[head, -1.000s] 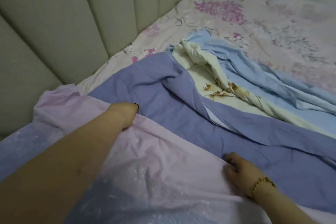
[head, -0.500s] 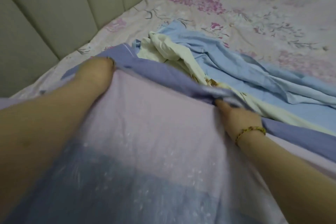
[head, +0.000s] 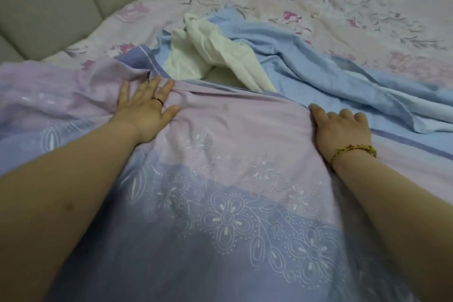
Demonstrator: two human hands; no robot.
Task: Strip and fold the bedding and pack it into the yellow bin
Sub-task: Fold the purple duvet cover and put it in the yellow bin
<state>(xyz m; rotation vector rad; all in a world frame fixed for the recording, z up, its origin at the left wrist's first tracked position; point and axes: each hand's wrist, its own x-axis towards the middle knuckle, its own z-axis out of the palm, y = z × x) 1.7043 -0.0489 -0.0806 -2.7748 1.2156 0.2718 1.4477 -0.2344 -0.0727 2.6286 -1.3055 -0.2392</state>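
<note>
A lilac and blue duvet cover (head: 235, 144) with white flower embroidery lies folded over itself across the near part of the bed. My left hand (head: 147, 108) lies flat on its far folded edge, fingers spread, pressing the cloth down. My right hand (head: 340, 127), wearing a gold bracelet, sits at the right end of the same edge with its fingers curled down into the fabric. Beyond the fold lie a crumpled cream cloth (head: 215, 56) and a light blue sheet (head: 331, 76). The yellow bin is out of view.
A floral pink-patterned sheet (head: 343, 7) covers the mattress at the back and right. A padded beige headboard (head: 61, 0) runs along the left side.
Both hands carried the lilac edge away from me and laid it over the purple underside. My left hand let go and now lies flat; the purple part is mostly covered.
</note>
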